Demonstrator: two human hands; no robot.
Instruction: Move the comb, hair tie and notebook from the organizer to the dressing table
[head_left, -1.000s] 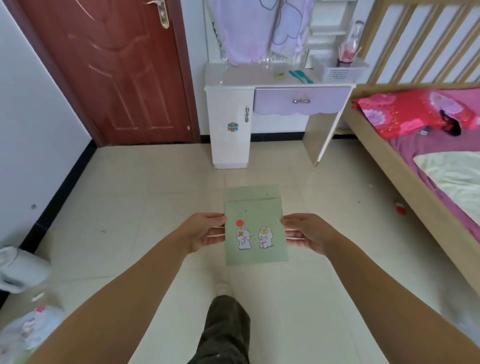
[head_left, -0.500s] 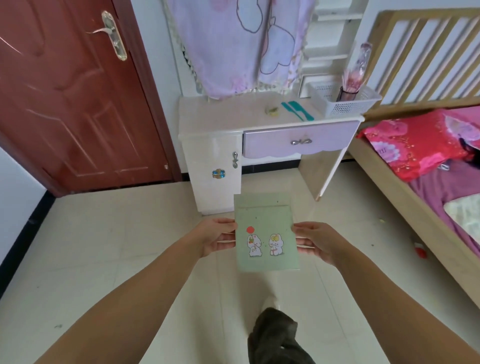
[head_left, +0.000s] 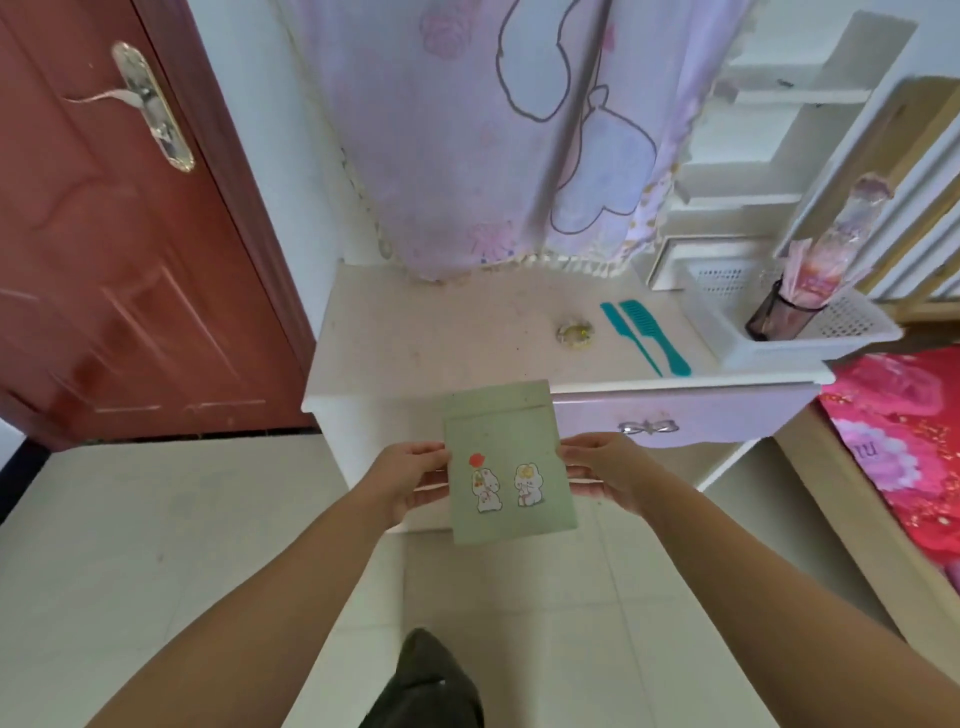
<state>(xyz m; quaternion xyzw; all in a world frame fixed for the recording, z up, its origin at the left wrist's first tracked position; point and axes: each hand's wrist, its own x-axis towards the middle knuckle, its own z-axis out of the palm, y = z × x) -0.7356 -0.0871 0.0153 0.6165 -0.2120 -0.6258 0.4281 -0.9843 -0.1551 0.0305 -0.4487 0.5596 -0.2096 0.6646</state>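
Note:
I hold a pale green notebook with two rabbit stickers flat in front of me, my left hand gripping its left edge and my right hand its right edge. It hangs just before the front edge of the white dressing table. On the tabletop lie two teal combs side by side and a small clear hair tie to their left. A white perforated organizer basket stands at the table's right end.
A dark cup with a wrapped pink item stands in the basket. A lilac cloth hangs over the mirror. A red-brown door is on the left, a bed with pink bedding on the right.
I have walked closer to the dressing table with the notebook held in both hands; the table now fills the middle of the view.

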